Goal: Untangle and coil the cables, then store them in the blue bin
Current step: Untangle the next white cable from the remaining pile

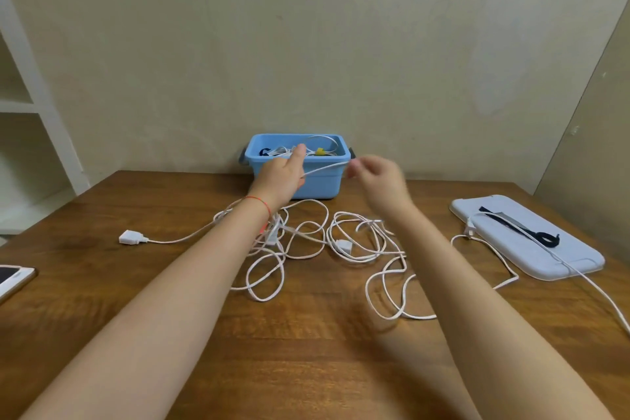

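A blue bin (327, 181) stands at the table's far edge against the wall, with coiled white cables and a yellow tie inside. A tangle of white cables (306, 242) sprawls over the middle of the table, with a white plug (131, 237) lying off to the left. My left hand (281, 176) and my right hand (376, 176) are raised in front of the bin. Between them a short stretch of white cable (325, 169) is pulled taut; each hand holds one end of that stretch. The right hand is blurred.
The bin's pale lid (545, 256) lies at the right, with a black strap (531, 232) and a white cable across it. A phone (13, 278) sits at the left table edge. White shelves (30, 106) stand at the far left.
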The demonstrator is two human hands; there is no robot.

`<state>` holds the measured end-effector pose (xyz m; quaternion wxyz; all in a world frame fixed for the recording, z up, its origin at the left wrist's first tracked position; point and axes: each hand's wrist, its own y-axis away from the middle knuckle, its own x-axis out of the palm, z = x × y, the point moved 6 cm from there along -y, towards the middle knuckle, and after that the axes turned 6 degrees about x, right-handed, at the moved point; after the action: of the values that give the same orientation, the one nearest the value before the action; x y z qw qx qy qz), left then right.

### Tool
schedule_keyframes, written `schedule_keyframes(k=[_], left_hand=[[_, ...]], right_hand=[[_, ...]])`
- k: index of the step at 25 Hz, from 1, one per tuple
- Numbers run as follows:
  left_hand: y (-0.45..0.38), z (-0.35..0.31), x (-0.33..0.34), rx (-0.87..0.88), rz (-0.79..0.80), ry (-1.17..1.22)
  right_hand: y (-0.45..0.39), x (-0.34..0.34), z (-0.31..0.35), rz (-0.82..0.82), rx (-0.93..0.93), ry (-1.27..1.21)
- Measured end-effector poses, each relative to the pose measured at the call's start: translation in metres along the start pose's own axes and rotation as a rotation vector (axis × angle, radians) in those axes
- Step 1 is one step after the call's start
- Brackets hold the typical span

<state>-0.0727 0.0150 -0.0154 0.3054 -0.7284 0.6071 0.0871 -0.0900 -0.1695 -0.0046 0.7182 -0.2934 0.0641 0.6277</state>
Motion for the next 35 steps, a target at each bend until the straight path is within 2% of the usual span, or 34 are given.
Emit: schedule_keyframes(k=[4,6,7,8,10,13,15,17,19,20,22,23,25,27,29,30,31,32,33,34,35], left_hand=[[-0.001,0.049,-0.04,-0.043,-0.055,-0.21],[-0.003,0.06,-0.053,-0.055,-0.037,-0.269],[-0.004,0.057,-0.055,-0.047,-0.013,-0.249],[-0.006,0.052,-0.053,-0.025,0.014,-0.23],[-0.01,0.03,-0.046,0.124,0.071,-0.296],[-0.001,-0.016,-0.018,0.362,0.154,-0.467],[0.01,-0.038,0.003,0.441,0.145,-0.443],[0.016,-0.028,0.017,0.337,0.077,-0.299],[0.025,0.013,0.032,0.076,0.121,-0.155],[0.034,0.037,0.043,-0.021,0.228,-0.174],[0.055,0.069,0.062,0.037,0.514,-0.457],[0.061,0.08,0.064,0.117,0.579,-0.605],[0.055,0.1,0.05,0.164,0.532,-0.725],[0.04,0.122,0.028,0.041,0.428,-0.808],[0.031,0.133,0.011,-0.161,0.388,-0.943],[0.028,0.128,0.007,-0.214,0.344,-1.016],[0.026,0.114,0.006,-0.181,0.25,-1.053],[0.025,0.091,0.007,-0.076,0.116,-0.997],[0.028,0.068,0.011,0.038,0.0,-0.789],[0.033,0.051,0.016,0.058,-0.033,-0.411],[0.038,0.042,0.03,-0.011,0.057,-0.005]], right_hand=[[-0.016,-0.068,-0.057,-0.479,0.258,-0.219],[-0.016,-0.082,-0.074,-0.567,0.32,-0.215],[-0.018,-0.085,-0.077,-0.56,0.337,-0.167],[-0.022,-0.082,-0.08,-0.519,0.352,-0.085],[-0.023,-0.067,-0.066,-0.415,0.33,0.134],[-0.011,-0.023,-0.012,-0.239,-0.05,0.215],[0.001,0.013,0.014,0.017,-0.198,0.197],[0.004,0.033,0.01,0.213,-0.129,0.264],[-0.001,0.03,-0.013,0.224,-0.016,0.396],[-0.003,0.024,-0.026,0.195,0.047,0.436],[-0.004,0.011,-0.047,0.117,0.129,0.447],[-0.003,0.007,-0.054,0.105,0.157,0.45],[-0.001,0.008,-0.06,0.127,0.192,0.476],[0.001,0.014,-0.062,0.161,0.22,0.467],[0.004,0.023,-0.059,0.22,0.21,0.442],[0.006,0.027,-0.055,0.259,0.182,0.437],[0.008,0.031,-0.05,0.297,0.137,0.43],[0.01,0.034,-0.044,0.334,0.083,0.406],[0.013,0.037,-0.037,0.369,0.027,0.362],[0.014,0.041,-0.031,0.398,-0.028,0.297],[0.016,0.044,-0.026,0.404,-0.071,0.22]])
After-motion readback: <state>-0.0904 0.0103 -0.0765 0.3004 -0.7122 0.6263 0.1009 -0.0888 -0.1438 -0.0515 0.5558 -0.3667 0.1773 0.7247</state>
